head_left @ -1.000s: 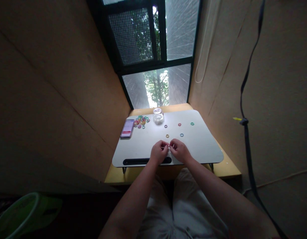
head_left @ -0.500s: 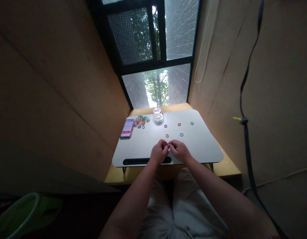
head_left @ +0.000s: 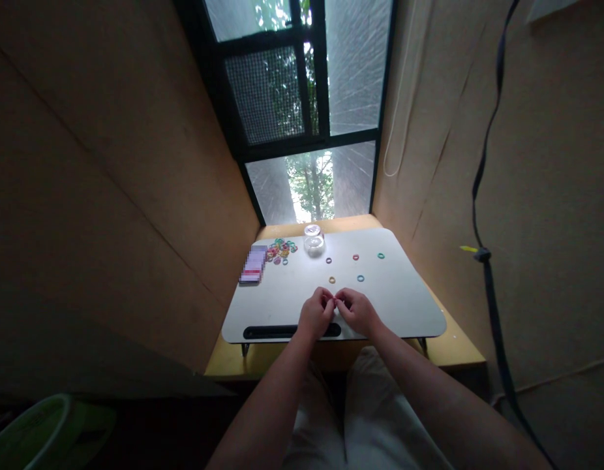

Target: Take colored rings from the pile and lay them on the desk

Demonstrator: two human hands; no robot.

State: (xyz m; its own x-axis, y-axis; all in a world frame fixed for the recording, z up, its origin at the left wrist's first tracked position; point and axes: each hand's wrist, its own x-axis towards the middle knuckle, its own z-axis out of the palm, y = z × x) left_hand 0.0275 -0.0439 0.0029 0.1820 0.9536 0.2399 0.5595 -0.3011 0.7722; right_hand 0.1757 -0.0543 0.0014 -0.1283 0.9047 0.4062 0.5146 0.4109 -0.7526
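Note:
My left hand (head_left: 317, 313) and my right hand (head_left: 357, 312) meet over the front middle of the white lap table (head_left: 400, 307). Their fingertips are pinched together on a small red hair tie (head_left: 335, 301), mostly hidden by the fingers. Beyond my hands, single hair ties lie spread out: a yellow one (head_left: 332, 280), a blue one (head_left: 361, 278), a purple one (head_left: 328, 260), a red one (head_left: 355, 257) and a green one (head_left: 381, 256). A pile of many-coloured hair ties (head_left: 281, 249) rests at the back left.
A clear plastic jar (head_left: 314, 241) stands at the table's back edge. At the left edge lies a phone (head_left: 254, 264) with a blurred screen. A black slot (head_left: 270, 332) runs along the front. Walls flank both sides; a dark strap (head_left: 490, 300) hangs right, and a green bin (head_left: 52, 431) is lower left.
The view has tilted up slightly, so the table and hands sit lower in the picture. Both hands stay pinched together in the same place, and the loose hair ties lie as before.

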